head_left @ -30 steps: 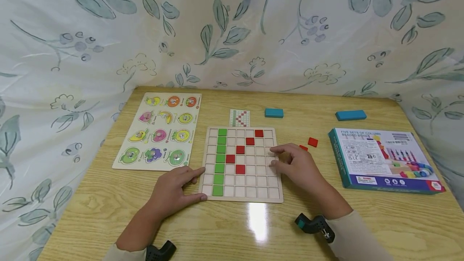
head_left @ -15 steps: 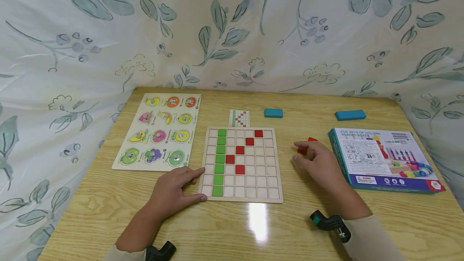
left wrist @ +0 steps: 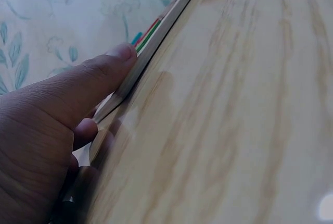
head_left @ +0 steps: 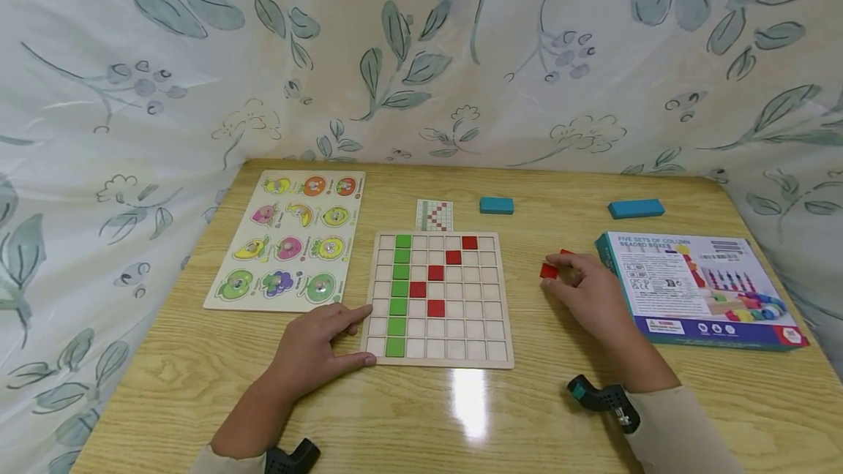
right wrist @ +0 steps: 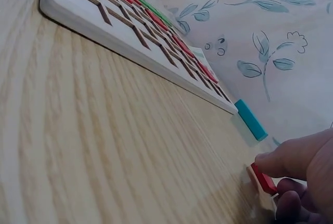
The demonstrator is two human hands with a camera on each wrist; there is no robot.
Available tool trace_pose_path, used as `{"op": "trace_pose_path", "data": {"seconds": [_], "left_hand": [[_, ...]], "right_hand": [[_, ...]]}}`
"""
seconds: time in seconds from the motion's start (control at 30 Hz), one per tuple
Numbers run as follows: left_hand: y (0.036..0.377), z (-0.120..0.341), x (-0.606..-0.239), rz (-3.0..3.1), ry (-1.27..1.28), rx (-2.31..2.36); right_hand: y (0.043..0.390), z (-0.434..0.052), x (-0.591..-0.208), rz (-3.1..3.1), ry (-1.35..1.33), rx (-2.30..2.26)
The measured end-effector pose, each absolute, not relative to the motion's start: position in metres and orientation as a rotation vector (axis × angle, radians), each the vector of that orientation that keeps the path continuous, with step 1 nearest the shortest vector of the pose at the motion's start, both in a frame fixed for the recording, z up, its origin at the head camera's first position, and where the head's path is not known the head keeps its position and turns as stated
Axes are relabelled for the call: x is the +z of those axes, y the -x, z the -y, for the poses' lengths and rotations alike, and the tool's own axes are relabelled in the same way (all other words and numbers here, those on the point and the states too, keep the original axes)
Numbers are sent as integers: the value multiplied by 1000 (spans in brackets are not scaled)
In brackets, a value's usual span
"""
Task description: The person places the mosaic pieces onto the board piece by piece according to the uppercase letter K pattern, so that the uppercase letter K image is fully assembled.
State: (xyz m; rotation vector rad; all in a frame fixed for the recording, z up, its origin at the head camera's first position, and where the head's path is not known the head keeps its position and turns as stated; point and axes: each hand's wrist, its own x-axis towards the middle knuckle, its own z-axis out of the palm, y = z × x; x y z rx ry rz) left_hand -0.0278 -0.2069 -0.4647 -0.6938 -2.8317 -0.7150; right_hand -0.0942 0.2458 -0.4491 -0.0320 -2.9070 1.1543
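A square wooden grid board [head_left: 456,328] lies mid-table, with a column of green tiles [head_left: 398,306] and several red tiles [head_left: 436,273] set in its cells. My left hand [head_left: 316,346] rests at its left side, index fingertip at the left edge and thumb at the near left corner. In the left wrist view the thumb [left wrist: 99,78] lies straight against the board's rim. To the right of the board, my right hand [head_left: 586,295] pinches a loose red tile [right wrist: 264,180] between thumb and fingers, low over the table. Another red tile [head_left: 566,251] shows partly behind this hand.
A small pattern card [head_left: 435,215] touches the board's far edge. Two blue blocks [head_left: 497,205] lie at the back. On the left is a fruit puzzle board [head_left: 283,240]; on the right, a boxed bead set [head_left: 705,291] stands close beside my right hand.
My right hand has moved right, from the board's right edge to the loose red tiles, and its fingers have closed on one. The left hand has stayed at the board.
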Motion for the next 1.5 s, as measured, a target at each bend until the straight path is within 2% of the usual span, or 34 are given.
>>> {"op": "trace_pose_path", "data": {"seconds": [0.97, 1.5], "left_hand": [[28, 207, -466, 2828, 692, -720], [28, 208, -465, 2839, 692, -703]], "right_hand": [[97, -249, -452, 2954, -1, 1110], [94, -245, -445, 2970, -153, 1142]]}}
